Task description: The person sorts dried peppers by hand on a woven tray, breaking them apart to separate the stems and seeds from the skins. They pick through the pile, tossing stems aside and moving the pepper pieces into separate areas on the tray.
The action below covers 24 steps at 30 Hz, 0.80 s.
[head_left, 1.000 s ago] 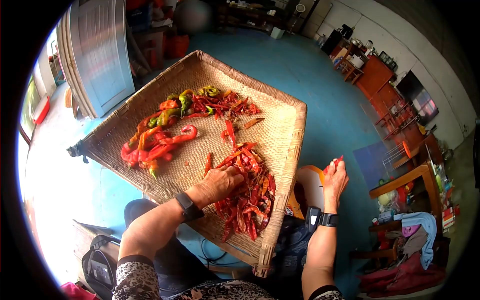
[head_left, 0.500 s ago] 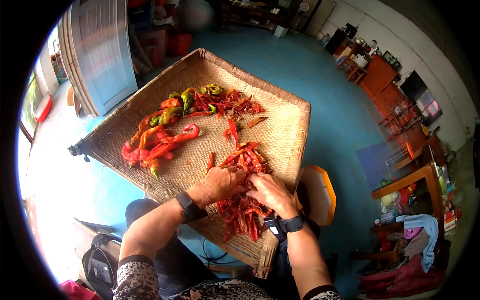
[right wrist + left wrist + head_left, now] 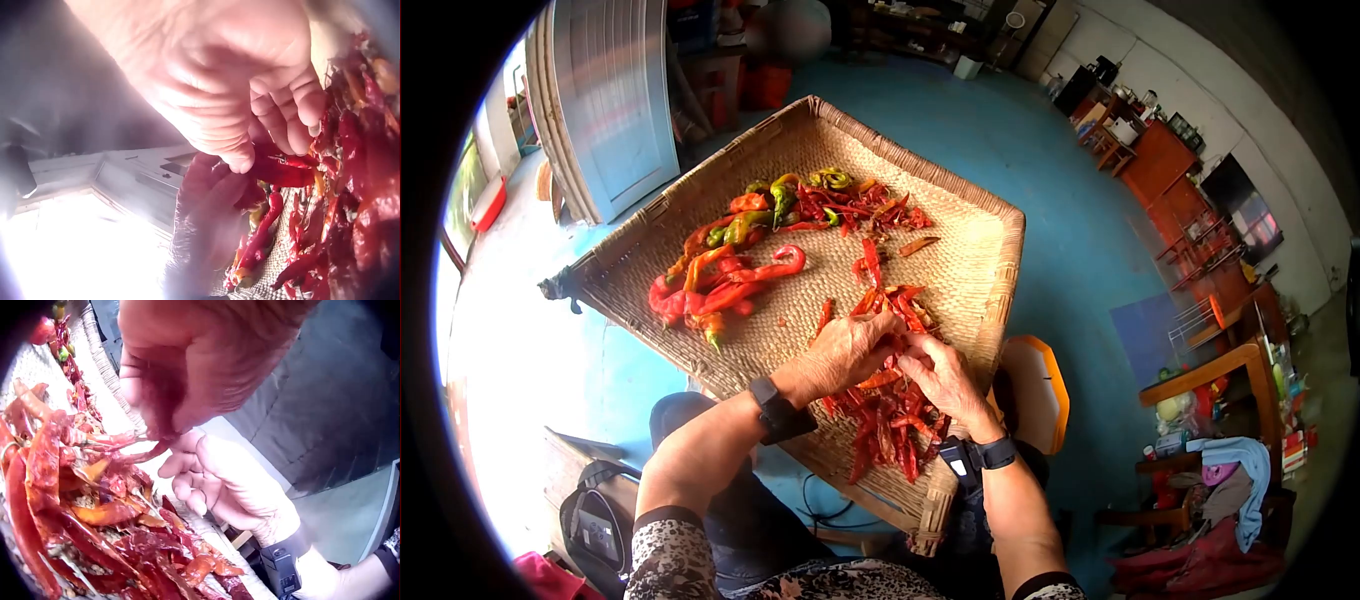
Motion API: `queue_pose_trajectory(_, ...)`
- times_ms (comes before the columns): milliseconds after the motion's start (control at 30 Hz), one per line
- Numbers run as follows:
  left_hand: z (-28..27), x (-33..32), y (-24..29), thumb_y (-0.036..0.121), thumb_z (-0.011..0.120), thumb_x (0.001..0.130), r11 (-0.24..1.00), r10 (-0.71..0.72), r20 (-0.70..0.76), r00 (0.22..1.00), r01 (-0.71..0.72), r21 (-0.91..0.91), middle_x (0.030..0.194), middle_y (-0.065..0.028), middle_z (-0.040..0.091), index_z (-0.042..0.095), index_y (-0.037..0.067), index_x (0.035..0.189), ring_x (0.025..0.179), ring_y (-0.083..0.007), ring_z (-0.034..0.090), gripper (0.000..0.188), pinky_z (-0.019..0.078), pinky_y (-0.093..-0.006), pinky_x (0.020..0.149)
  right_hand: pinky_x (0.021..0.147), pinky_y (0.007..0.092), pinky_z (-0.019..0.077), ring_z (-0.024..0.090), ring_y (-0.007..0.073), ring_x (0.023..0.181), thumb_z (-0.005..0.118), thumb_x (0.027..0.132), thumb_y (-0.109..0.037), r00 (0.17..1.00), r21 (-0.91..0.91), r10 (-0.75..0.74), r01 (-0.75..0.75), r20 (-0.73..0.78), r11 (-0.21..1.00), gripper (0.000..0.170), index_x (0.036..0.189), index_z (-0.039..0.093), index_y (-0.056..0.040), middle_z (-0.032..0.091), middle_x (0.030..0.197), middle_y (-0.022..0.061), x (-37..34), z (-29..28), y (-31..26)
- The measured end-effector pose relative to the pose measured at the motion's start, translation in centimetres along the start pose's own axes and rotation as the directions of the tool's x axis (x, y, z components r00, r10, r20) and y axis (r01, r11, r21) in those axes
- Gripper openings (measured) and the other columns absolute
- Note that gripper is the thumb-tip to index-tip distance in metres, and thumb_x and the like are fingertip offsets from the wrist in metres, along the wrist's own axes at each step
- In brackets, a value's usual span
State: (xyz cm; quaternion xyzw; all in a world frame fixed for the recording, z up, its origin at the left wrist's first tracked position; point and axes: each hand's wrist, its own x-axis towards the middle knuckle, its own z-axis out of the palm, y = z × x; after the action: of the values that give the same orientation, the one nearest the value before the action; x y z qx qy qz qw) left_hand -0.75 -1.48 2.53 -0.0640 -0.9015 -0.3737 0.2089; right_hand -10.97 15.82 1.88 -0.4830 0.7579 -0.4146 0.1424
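A dark bag [image 3: 595,525] sat low on the left, below the woven tray [image 3: 970,240]. Along the tray's left side lay fat red peppers [image 3: 725,285] in a loose curl, with green peppers [image 3: 783,200] just above them and a small heap of dried bits [image 3: 905,212] beside those, toward the far corner.

Next came the left hand [image 3: 845,350], over the near part of the tray. It had lifted slightly from half a second earlier, and it gripped a red chilli [image 3: 284,175] in curled fingers. That chilli was just above the dried pile [image 3: 890,430], between the two hands.

The right hand [image 3: 945,380] had changed most. A second earlier it was out past the tray's right edge with something red in it; now its thumb and fingertips pinched the same chilli, touching the left hand's fingers, while its remaining fingers bent loosely. The work had thus come back from outside the tray to one piece handled by both hands. The exact spot of contact was partly hidden.

Beyond the right edge stood a tub [image 3: 1059,400], and farther right a wooden chair [image 3: 1255,365].
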Motion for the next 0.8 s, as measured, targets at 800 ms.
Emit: queue_pose_trajectory(800, 1.9, 1.2, 0.0, 0.005, 0.054, 0.091, 0.983, -0.106, -0.064, 0.992, 0.094, -0.159, 0.086, -0.0195, 0.064, 0.053, -0.001, 0.11, 0.077, -0.032, 0.065, 0.02, 0.0524, -0.038, 0.068, 0.059, 0.0223, 0.0455, 0.053, 0.0065, 0.066, 0.062, 0.089, -0.007, 0.721, 0.029, 0.08, -0.082, -0.689, 0.996, 0.013, 0.1, 0.06, -0.001, 0.06, 0.078, 0.0003, -4.7, -11.8, 6.1)
